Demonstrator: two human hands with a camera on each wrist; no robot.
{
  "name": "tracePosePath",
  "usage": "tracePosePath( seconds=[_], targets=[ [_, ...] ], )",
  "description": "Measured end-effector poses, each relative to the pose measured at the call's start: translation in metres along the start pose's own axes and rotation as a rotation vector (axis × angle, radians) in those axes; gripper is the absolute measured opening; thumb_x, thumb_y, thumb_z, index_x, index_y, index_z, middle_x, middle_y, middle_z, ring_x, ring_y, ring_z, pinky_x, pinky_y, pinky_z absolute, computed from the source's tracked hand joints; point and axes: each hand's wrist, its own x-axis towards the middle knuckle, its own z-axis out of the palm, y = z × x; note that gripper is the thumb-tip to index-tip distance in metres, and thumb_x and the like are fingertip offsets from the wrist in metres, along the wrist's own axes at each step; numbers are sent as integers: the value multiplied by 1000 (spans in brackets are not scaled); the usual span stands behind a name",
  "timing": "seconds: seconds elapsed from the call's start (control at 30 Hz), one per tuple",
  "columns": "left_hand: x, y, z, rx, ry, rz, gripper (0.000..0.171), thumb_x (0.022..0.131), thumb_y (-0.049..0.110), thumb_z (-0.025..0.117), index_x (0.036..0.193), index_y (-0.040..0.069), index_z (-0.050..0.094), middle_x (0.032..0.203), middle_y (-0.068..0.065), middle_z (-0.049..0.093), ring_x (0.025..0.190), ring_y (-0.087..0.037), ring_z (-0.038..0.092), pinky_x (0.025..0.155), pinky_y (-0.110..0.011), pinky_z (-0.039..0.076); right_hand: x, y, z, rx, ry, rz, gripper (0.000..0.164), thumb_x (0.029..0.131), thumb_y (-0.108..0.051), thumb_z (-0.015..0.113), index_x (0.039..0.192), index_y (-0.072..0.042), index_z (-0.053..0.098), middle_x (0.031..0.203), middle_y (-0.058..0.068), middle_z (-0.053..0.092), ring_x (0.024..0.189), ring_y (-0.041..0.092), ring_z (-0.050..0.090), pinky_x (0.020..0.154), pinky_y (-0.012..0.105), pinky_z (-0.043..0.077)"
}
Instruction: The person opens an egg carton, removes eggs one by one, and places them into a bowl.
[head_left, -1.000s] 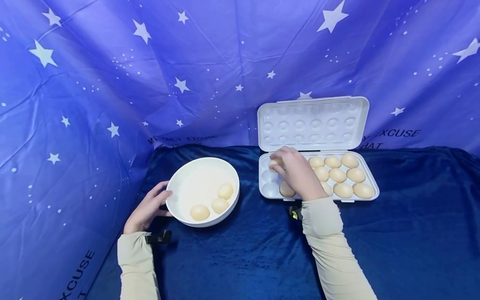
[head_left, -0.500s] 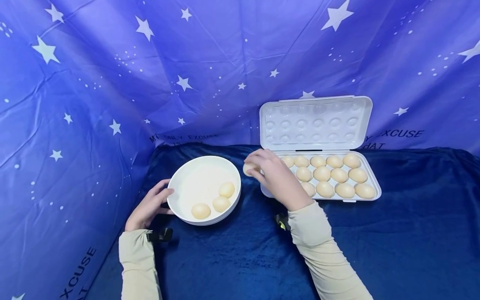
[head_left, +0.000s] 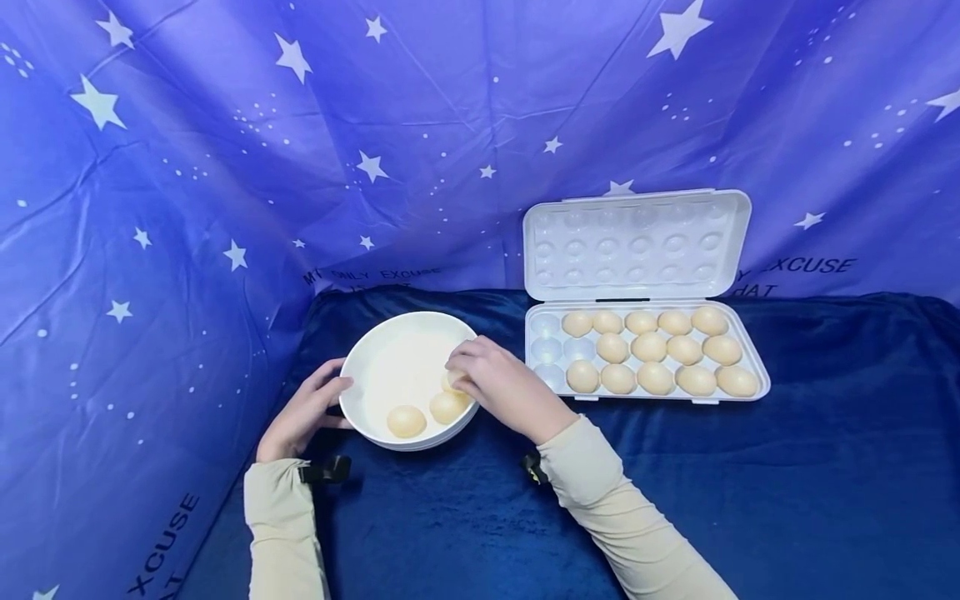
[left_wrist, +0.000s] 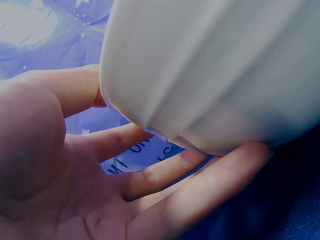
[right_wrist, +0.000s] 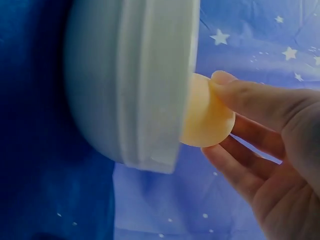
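Note:
My left hand (head_left: 303,410) holds the white bowl (head_left: 386,358) at its left side, thumb at the rim. In the left wrist view its fingers (left_wrist: 200,195) reach along the bowl's outer wall. With thumb and fingertips, my right hand (head_left: 506,385) pinches a light brown egg (right_wrist: 207,115) at the bowl's right rim. Part of that egg is hidden behind the rim in the right wrist view. Inside the bowl lie eggs, including one at the front (head_left: 407,421) and another to its right (head_left: 448,407); my right hand partly covers that side.
To the right, a white plastic egg box (head_left: 534,379) stands with its lid (head_left: 637,242) raised. Several eggs (head_left: 651,347) sit in rows in its middle and right. Dark blue cloth (head_left: 465,533) covers the table; a starry curtain (head_left: 420,125) hangs behind.
My right hand has lifted an egg from the left part of the egg box and carried it left to the bowl's rim. My left hand has kept its hold on the bowl.

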Motion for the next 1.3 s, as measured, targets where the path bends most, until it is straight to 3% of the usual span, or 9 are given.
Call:
tracePosePath(
  seconds=[0.37, 0.63, 0.83, 0.97, 1.3],
  targets=[
    [1, 3, 3, -7, -4, 10, 48, 103, 20, 47, 146, 2, 35, 109, -8, 59, 89, -12, 67, 69, -40, 61, 1, 5, 18, -63, -114, -1, 6, 94, -8, 66, 95, -8, 72, 102, 3, 70, 98, 19, 62, 89, 32, 52],
    [1, 3, 3, 1, -1, 7, 48, 103, 20, 47, 146, 3, 34, 110, -10, 59, 89, -12, 67, 69, -40, 61, 2, 2, 18, -98, -122, 9, 19, 97, -5, 59, 83, -9, 72, 92, -1, 69, 88, 17, 60, 80, 32, 52],
    [0, 2, 2, 1, 7, 1, 47, 103, 20, 47, 146, 3, 35, 109, -9, 59, 89, -12, 67, 69, -40, 61, 2, 4, 17, -94, -107, -8, 11, 95, -9, 63, 98, -8, 73, 101, 3, 69, 96, 19, 62, 85, 33, 54],
    [0, 2, 1, 7, 12, 0, 48, 103, 20, 47, 146, 3, 35, 112, -11, 59, 90, -12, 67, 69, -40, 61, 2, 10, 13, -55, -63, -4, 16, 95, -11, 65, 109, -8, 72, 109, 3, 68, 105, 18, 62, 92, 33, 53],
    [-1, 0, 1, 2, 9, -5, 48, 103, 19, 46, 146, 2, 34, 107, -8, 60, 89, -11, 67, 69, -39, 61, -4, 31, -4, -47, 14, 71, 17, 95, -12, 66, 110, -7, 71, 111, 4, 66, 107, 20, 60, 90, 36, 53]
  ],
)
